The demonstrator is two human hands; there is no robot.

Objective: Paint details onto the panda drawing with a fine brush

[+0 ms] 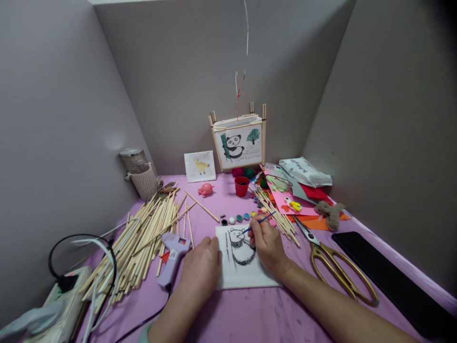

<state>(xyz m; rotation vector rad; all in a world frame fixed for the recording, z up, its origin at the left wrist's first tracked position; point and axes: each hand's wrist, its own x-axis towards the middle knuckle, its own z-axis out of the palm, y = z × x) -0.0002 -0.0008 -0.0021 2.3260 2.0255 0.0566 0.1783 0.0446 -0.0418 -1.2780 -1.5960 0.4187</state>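
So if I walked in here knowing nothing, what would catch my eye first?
A small lantern of pale wooden sticks with a painted black-and-white panda panel stands at the back of the pink table. In front, the right hand holds a thin blue paintbrush over a white paper bearing a black panda. A big heap of pale wooden sticks fills the left, and gold-handled scissors lie on the right.

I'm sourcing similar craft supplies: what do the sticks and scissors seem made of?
The sticks look like bare bamboo or wood: pale, matte, unpainted. The scissors have glossy gold handles, probably plated metal, and grey blades that look like steel.
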